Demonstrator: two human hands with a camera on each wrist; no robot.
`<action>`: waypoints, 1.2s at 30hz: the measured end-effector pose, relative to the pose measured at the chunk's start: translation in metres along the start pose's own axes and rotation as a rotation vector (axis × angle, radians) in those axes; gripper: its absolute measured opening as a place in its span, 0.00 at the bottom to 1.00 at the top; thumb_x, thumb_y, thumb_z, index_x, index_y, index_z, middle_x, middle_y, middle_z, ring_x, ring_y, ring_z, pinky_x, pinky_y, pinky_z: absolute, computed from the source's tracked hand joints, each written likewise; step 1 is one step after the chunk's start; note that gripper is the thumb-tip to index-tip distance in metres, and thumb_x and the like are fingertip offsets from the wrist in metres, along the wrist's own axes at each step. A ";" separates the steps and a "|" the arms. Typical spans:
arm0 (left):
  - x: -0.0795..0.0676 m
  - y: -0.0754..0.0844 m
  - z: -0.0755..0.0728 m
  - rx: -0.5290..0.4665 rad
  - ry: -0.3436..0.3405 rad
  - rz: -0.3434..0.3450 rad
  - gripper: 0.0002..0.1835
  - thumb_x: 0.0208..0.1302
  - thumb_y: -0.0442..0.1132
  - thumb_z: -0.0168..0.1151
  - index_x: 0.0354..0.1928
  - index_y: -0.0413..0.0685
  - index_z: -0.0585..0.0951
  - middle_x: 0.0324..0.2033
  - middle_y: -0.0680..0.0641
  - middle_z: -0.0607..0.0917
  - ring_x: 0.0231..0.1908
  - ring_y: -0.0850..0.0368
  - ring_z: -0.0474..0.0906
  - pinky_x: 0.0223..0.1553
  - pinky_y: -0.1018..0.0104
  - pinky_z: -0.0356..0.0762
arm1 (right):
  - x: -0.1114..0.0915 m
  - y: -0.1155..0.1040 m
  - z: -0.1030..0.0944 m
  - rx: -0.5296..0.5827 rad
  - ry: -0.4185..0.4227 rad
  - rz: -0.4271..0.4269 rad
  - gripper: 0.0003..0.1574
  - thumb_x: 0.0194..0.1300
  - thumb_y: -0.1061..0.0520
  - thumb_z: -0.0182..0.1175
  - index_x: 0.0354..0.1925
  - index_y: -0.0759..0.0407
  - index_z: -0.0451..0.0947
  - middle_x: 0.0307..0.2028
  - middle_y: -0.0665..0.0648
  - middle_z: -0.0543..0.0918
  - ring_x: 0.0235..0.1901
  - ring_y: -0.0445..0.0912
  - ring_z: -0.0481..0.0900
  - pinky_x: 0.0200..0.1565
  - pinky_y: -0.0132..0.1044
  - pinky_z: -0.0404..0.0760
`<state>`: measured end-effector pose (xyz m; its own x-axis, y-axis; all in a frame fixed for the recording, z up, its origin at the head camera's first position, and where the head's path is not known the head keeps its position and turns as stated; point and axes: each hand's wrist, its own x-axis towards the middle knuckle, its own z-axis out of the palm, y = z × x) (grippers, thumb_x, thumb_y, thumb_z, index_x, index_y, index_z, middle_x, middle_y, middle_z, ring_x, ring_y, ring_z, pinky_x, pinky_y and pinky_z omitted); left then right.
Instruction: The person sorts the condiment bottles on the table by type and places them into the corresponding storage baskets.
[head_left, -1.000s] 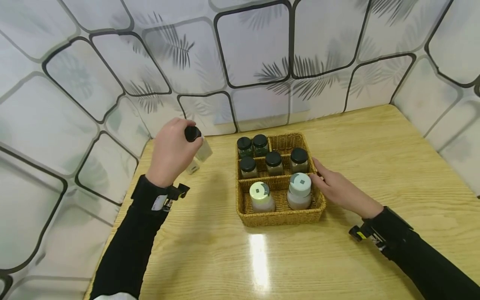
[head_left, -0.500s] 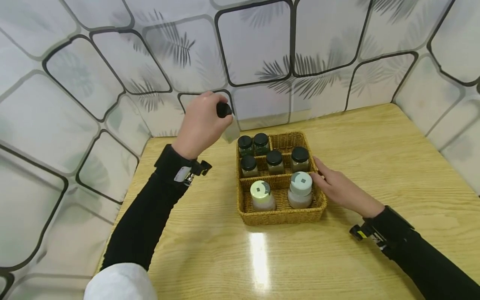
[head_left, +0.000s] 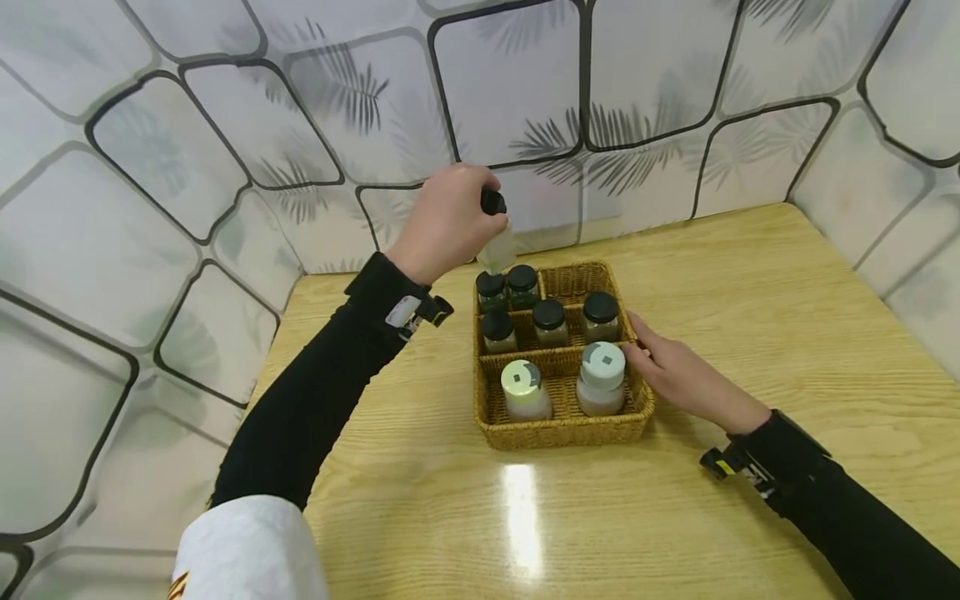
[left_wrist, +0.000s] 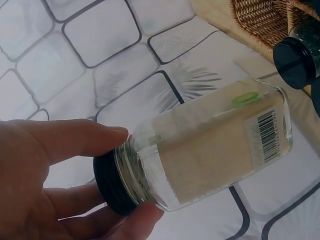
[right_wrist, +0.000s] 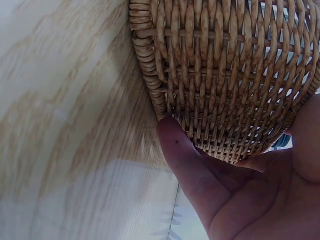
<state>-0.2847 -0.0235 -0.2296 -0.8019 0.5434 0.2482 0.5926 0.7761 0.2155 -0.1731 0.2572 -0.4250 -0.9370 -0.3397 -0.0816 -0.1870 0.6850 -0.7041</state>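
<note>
My left hand (head_left: 450, 218) grips a clear glass jar (head_left: 497, 250) by its black lid. In the left wrist view the jar (left_wrist: 215, 145) lies slanted across the picture, with a barcode near its base and beige tone in its body. It hangs above the back left corner of the wicker basket (head_left: 566, 435), overlapping a dark-lidded jar (head_left: 491, 292) there. My right hand (head_left: 675, 375) holds the basket's right side, thumb over the rim and fingers outside. In the right wrist view one finger (right_wrist: 182, 155) lies along the woven wall (right_wrist: 215, 75).
Another dark-lidded jar (head_left: 522, 286) stands at the basket's back left. Several jars fill the middle row, such as the one at its right (head_left: 600, 321). In front stand a yellow-lidded bottle (head_left: 525, 392) and a pale-green-lidded bottle (head_left: 600, 383). A patterned cloth wall (head_left: 510, 100) rises behind the wooden table (head_left: 420, 500).
My left hand has carried the jar up and to the right, from the table's left back to above the basket's back left corner. The right hand keeps its hold on the basket.
</note>
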 end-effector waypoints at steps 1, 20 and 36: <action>0.003 0.002 0.000 0.005 -0.004 0.008 0.18 0.68 0.42 0.54 0.57 0.44 0.77 0.50 0.45 0.79 0.46 0.56 0.72 0.52 0.67 0.68 | 0.000 0.000 0.000 0.002 0.001 0.000 0.44 0.77 0.40 0.33 0.74 0.63 0.31 0.61 0.79 0.64 0.54 0.62 0.69 0.46 0.58 0.72; 0.045 0.034 0.023 -0.046 -0.168 0.094 0.18 0.68 0.39 0.56 0.58 0.44 0.75 0.53 0.46 0.77 0.42 0.59 0.72 0.49 0.70 0.69 | -0.001 -0.001 0.000 0.021 0.009 -0.025 0.43 0.77 0.42 0.35 0.74 0.64 0.32 0.59 0.78 0.67 0.45 0.56 0.76 0.40 0.51 0.71; 0.063 0.048 0.035 -0.079 -0.247 0.168 0.13 0.65 0.35 0.57 0.51 0.44 0.76 0.47 0.47 0.76 0.38 0.57 0.66 0.40 0.67 0.67 | -0.003 0.000 -0.002 0.008 0.024 -0.037 0.42 0.77 0.43 0.36 0.74 0.65 0.34 0.58 0.78 0.68 0.49 0.58 0.75 0.45 0.56 0.73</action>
<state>-0.3092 0.0592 -0.2366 -0.6806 0.7309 0.0516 0.7147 0.6467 0.2663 -0.1710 0.2593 -0.4232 -0.9362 -0.3492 -0.0391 -0.2192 0.6672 -0.7119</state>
